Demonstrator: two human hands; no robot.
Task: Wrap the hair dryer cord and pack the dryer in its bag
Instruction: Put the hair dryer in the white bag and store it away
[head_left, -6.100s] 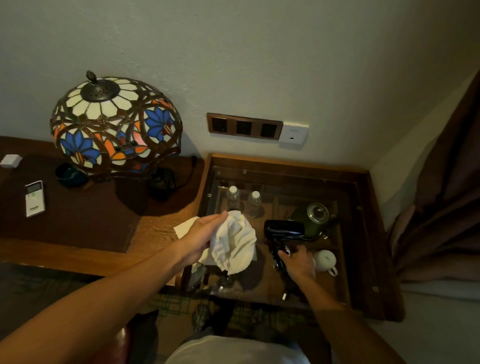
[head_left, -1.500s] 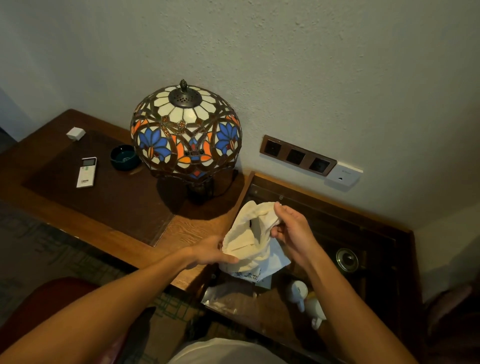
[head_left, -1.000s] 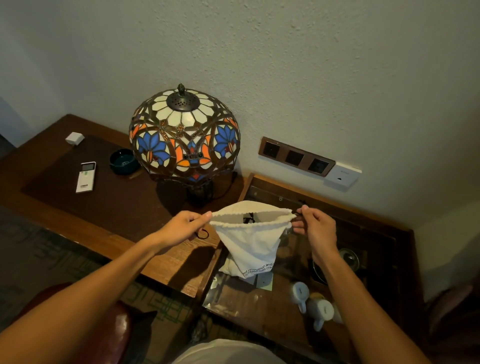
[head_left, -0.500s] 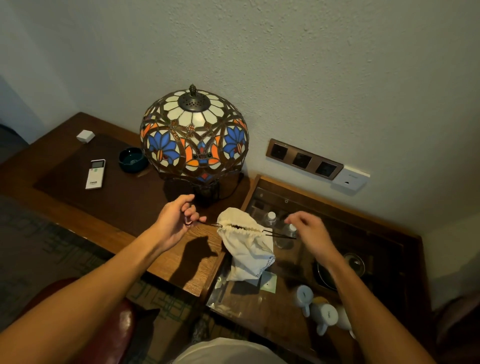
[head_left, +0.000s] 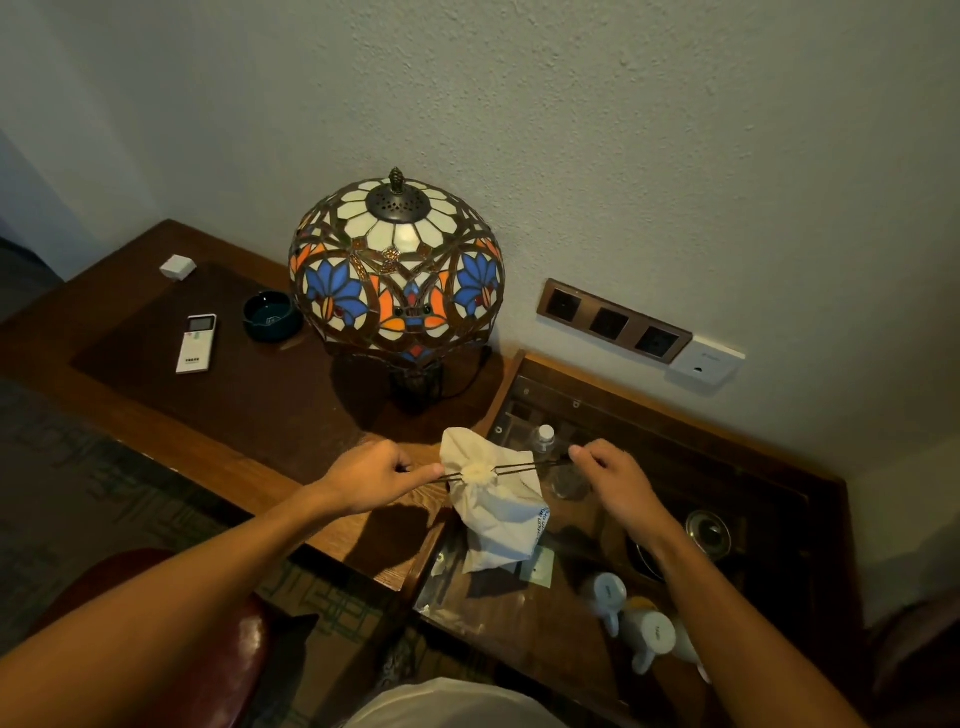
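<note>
A white cloth drawstring bag (head_left: 493, 514) rests on the glass-topped cabinet (head_left: 566, 613), its mouth cinched into a tight gather with a flap of cloth above. The hair dryer is hidden inside. Dark drawstrings (head_left: 524, 466) run taut out of both sides of the gather. My left hand (head_left: 376, 475) pinches the strings on the left side. On the right, my right hand (head_left: 608, 475) pinches the other ends. Both hands sit level with the gather.
A stained-glass lamp (head_left: 397, 275) stands just behind the bag on the wooden desk (head_left: 244, 405). A remote (head_left: 196, 343), a dark ashtray (head_left: 271, 314) and a small white box (head_left: 177, 267) lie further left. White cups (head_left: 631, 618) and a water bottle (head_left: 543, 439) are under the glass. Wall sockets (head_left: 613, 325) are behind.
The bag's mouth was held wide open, then my hands pulled the drawstrings apart. The mouth has drawn into a tight gather and the bag has sunk onto the glass top.
</note>
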